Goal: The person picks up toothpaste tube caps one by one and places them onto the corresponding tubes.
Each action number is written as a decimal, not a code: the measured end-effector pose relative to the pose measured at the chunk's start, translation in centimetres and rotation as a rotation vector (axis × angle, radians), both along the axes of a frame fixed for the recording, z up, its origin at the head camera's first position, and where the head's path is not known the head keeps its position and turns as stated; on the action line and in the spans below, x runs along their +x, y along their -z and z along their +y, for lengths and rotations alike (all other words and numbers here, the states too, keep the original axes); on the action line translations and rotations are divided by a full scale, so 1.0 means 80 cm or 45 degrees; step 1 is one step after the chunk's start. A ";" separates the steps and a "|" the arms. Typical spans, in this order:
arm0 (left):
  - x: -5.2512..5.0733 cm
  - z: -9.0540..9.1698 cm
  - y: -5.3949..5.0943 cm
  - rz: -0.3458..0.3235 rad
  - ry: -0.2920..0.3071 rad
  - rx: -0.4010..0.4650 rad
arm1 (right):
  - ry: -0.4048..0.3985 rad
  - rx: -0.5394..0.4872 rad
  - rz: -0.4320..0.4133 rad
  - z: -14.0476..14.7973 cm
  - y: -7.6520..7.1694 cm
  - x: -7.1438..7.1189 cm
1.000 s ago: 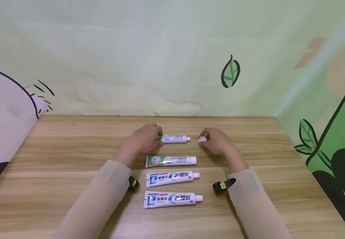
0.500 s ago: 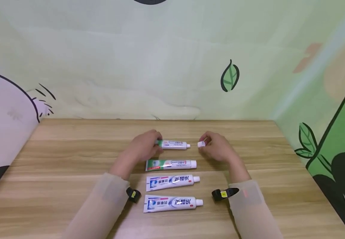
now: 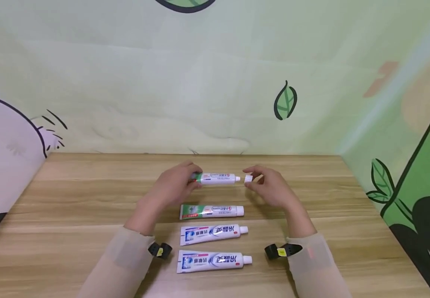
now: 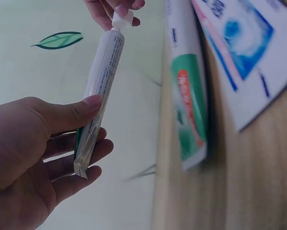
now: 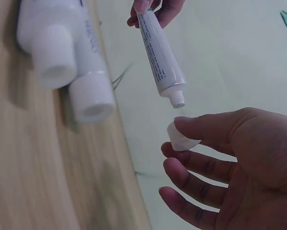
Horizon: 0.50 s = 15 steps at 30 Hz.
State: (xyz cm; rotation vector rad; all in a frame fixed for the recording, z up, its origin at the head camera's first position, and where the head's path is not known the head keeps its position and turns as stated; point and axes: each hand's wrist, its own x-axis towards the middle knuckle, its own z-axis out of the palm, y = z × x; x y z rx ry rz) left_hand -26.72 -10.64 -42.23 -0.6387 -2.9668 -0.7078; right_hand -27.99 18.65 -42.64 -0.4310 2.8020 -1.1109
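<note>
My left hand (image 3: 175,184) pinches the tail end of a white-and-green toothpaste tube (image 3: 218,179) between thumb and fingers. The tube is raised, with its bare nozzle (image 5: 177,99) pointing right. Facing it, my right hand (image 3: 271,188) pinches a white screw cap (image 3: 248,179) between thumb and index finger. A small gap separates cap and nozzle in the right wrist view. The left wrist view shows the cap (image 4: 123,20) overlapping the nozzle end of the tube (image 4: 102,72). Part of the tube's tail is hidden by my left fingers in the head view.
Below the hands, a capped green-and-white toothpaste tube (image 3: 212,211) lies on the wooden table (image 3: 69,231). Nearer are two capped blue-and-white tubes, one (image 3: 213,234) above the other (image 3: 213,261). A printed backdrop (image 3: 144,95) rises behind the table.
The cap and the nozzle have come closer together. The held tube has risen away from the lying tube, and the cap has turned in my right fingers. The head view has tilted up slightly.
</note>
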 end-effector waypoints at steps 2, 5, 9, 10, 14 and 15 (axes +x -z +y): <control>0.003 -0.001 -0.006 0.029 0.019 -0.016 | -0.002 0.001 0.025 -0.002 -0.005 0.002; 0.005 -0.002 -0.012 0.060 0.052 -0.037 | 0.029 0.000 0.051 -0.002 -0.013 0.005; 0.008 -0.002 -0.020 0.079 0.077 -0.048 | 0.061 -0.054 0.068 0.000 -0.023 0.007; 0.008 -0.002 -0.022 0.085 0.078 -0.049 | 0.062 -0.076 0.069 0.001 -0.025 0.008; 0.012 -0.004 -0.030 0.107 0.068 -0.048 | 0.064 -0.129 0.082 0.001 -0.031 0.010; 0.013 -0.004 -0.031 0.113 0.065 -0.047 | 0.062 -0.133 0.090 0.002 -0.031 0.010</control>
